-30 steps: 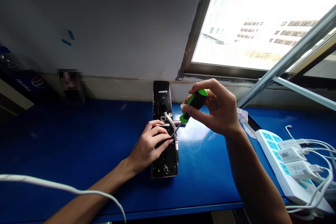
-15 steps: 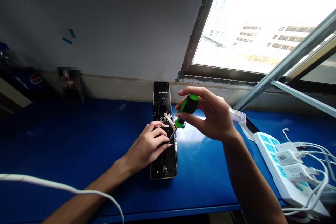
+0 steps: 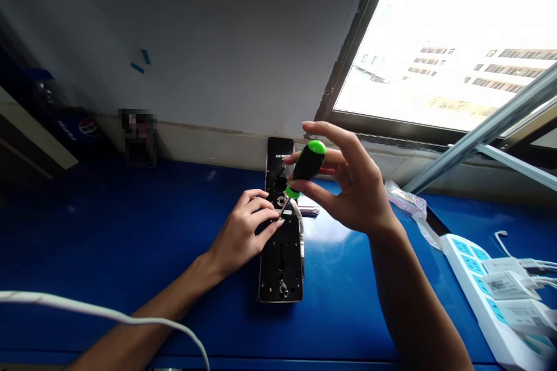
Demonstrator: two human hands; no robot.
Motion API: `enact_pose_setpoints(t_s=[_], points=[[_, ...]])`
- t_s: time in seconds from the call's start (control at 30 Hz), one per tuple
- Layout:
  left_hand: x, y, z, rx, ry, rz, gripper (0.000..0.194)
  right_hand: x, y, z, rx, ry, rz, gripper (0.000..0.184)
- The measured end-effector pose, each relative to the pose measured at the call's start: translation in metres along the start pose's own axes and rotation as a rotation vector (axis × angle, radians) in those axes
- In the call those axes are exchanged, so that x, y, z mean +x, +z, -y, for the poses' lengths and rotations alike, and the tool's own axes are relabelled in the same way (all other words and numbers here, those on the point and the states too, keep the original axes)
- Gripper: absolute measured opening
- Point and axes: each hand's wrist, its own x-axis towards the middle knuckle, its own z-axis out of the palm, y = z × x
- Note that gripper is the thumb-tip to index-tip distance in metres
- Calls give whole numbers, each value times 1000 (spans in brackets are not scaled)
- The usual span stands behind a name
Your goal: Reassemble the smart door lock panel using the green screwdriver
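A long black door lock panel [image 3: 290, 255] lies on the blue table, its fitting-covered back facing up and a white-wrapped cable [image 3: 301, 226] along its right side. My right hand [image 3: 352, 185] grips the green and black handle of a screwdriver [image 3: 308, 163] between thumb and fingers, forefinger raised. The screwdriver leans, its shaft pointing down to the panel's middle. My left hand [image 3: 246, 232] rests over the panel's left edge, thumb and forefinger pinched together at the shaft's lower end. Whatever sits under the tip is hidden by those fingertips.
A white power strip [image 3: 474, 290] with several plugged-in chargers stands at the right, near a clear plastic packet [image 3: 409, 203]. A white cable [image 3: 108, 316] crosses above my left forearm. A Pepsi bottle [image 3: 78, 127] is at the far left; metal bars [image 3: 474, 127] slant before the window.
The screwdriver tip and my left fingertips have shifted up along the panel, toward its middle. My right forefinger has lifted from the handle, which now stands more upright. The view has turned slightly left.
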Motion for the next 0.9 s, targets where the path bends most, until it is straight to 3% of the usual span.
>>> enact_pose_setpoints(t_s=[0.1,0.2,0.43,0.73,0.9], points=[[2,-2,6,39,-33,-69,8,13,8,0,-54,-53,-39,47],[1,-4,11,77,-76,-54,19,20,14,-1,-121,-107,-51,40],[-2,-2,16,80,-167,44,36,20,19,-8,-233,-115,-6,42],[-6,3,20,124,-210,54,37,19,25,-26,-219,-196,-50,42],[-7,6,20,80,-321,49,52,21,22,-25,-214,-181,-80,38]])
